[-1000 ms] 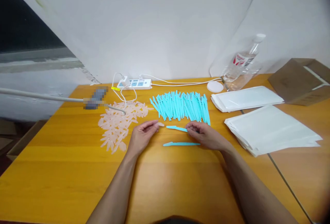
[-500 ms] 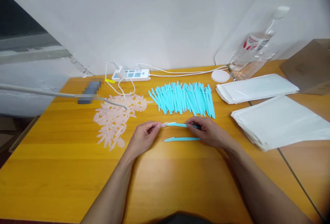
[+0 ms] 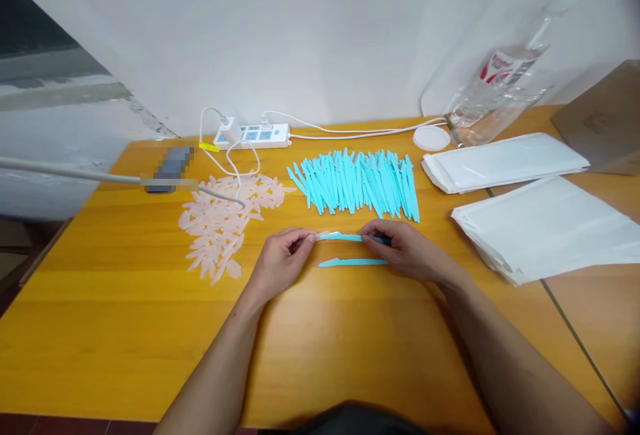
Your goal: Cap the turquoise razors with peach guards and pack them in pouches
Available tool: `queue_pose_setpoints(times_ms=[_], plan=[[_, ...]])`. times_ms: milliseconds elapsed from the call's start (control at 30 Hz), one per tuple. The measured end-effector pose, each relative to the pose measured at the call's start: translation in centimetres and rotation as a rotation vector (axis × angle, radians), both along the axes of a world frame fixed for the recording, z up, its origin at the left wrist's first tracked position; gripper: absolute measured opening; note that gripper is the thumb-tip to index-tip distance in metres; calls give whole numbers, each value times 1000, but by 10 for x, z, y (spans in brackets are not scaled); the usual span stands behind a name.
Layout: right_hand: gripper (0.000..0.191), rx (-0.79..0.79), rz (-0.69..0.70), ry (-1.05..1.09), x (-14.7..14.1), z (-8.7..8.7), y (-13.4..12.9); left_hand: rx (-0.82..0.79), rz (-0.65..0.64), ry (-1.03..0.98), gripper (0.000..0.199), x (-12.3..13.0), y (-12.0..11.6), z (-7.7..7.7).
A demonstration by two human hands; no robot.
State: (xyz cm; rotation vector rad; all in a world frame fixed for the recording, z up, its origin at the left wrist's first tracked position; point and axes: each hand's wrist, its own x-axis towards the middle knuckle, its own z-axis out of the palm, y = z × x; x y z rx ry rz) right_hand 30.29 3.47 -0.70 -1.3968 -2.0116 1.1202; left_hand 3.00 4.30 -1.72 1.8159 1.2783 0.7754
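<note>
Spanning the gap between both hands, a turquoise stick (image 3: 345, 237) is held with its long axis running left to right, roughly parallel to a second stick (image 3: 353, 262) laid on the table (image 3: 125, 341) just nearer the body. Its right end is pinched by the right hand (image 3: 407, 249). A small pale piece (image 3: 321, 236) is pinched by the left hand (image 3: 281, 258), in line with the stick's left end; whether that end is enclosed cannot be told. Beyond, turquoise sticks (image 3: 355, 185) are piled, with pale pieces (image 3: 215, 221) strewn to their left, nearer the left hand.

The head camera looks forward and down across the table (image 3: 320, 355).
</note>
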Motion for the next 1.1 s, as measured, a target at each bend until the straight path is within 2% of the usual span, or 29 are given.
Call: queue_pose_setpoints(times_ms=[167, 300, 400, 533, 667, 767, 833, 900, 1000, 1100], plan=[[23, 2, 6, 13, 1, 1, 0, -23, 5, 27, 26, -4, 2, 1], [23, 5, 31, -1, 0, 0, -1, -11, -47, 36, 24, 7, -4, 0], [21, 46, 35, -26, -1, -1, -1, 59, -88, 63, 22, 15, -8, 1], [22, 157, 97, -99, -2, -1, -2, 150, -157, 180, 18, 13, -8, 4], [21, 131, 151, -164, -2, 2, -5, 208, -210, 251, 19, 9, -10, 3], [21, 104, 136, -149, -1, 4, -7, 300, -252, 280, 34, 14, -14, 0], [23, 133, 101, -134, -1, 3, -7, 359, -312, 320, 45, 21, -16, -2], [23, 185, 21, -126, -1, 2, -6, 395, -361, 358, 42, 28, -18, -4], [24, 263, -220, -164, -8, 0, 4, 419, -382, 385, 31, 33, -20, -5], [26, 300, -433, -275, -22, 3, 27, 428, -378, 378, 27, 34, -23, -7]])
